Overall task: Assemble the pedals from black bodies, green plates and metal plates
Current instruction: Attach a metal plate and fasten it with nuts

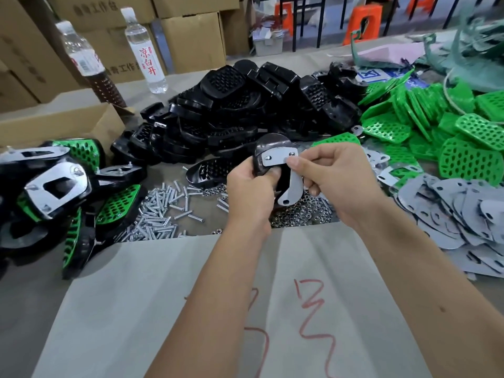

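While one pedal is in hand, the stock on the counter suggests the job is far from over.

Black bodies: the largest heap lies at the middle back of the counter, unassembled, which by my reckoning means many pedals are left.
Green plates: a loose spread lies to the right of the black heap, waiting.
Metal plates: a grey pile lies at the right, near the right forearm, unused.
Finished pedals: a smaller stack lies at the left edge, with green plates and metal plates already fitted on black bodies; this is the part done.
Fasteners: bolts and nuts lie scattered just beyond the paper sheet, beneath the hands.
Pedal in hand: a black body is held above the nuts, with a metal plate lying on it and two bolt ends showing through.
Left hand: its grip is wrapped round the black body.
Right hand: its fingertips pinch the metal plate's end; whether nuts are on, I cannot tell.
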A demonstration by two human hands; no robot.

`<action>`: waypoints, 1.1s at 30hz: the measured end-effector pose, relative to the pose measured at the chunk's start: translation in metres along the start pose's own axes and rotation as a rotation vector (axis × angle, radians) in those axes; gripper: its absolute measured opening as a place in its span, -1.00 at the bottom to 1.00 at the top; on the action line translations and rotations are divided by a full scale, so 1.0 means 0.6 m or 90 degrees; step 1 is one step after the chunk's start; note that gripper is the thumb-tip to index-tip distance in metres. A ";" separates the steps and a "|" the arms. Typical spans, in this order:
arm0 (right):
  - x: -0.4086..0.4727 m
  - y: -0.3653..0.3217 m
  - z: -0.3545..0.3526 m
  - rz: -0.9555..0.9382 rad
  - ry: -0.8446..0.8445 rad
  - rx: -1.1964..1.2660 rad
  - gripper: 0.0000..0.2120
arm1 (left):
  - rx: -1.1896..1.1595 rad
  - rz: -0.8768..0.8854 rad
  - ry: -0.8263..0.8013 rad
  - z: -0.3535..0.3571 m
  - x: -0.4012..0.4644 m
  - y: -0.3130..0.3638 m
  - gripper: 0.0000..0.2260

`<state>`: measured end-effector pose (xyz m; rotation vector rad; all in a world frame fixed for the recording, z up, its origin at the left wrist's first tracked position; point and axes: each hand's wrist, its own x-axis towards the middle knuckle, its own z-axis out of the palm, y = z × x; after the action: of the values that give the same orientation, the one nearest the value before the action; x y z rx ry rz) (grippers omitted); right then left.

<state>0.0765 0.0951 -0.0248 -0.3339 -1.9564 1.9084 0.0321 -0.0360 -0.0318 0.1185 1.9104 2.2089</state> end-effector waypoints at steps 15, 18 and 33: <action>-0.001 0.003 0.001 0.008 -0.019 -0.029 -0.87 | 0.007 0.056 0.027 0.003 -0.004 -0.002 -0.71; -0.001 0.002 0.000 0.008 -0.038 -0.050 -0.88 | 0.001 0.059 0.038 0.003 -0.005 0.000 -0.60; -0.006 0.003 0.009 0.022 -0.016 -0.021 -0.89 | 0.021 0.132 0.061 0.001 0.005 -0.012 -0.60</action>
<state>0.0769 0.0888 -0.0266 -0.3566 -2.0131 1.9122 0.0299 -0.0339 -0.0393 0.2295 2.0704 2.3536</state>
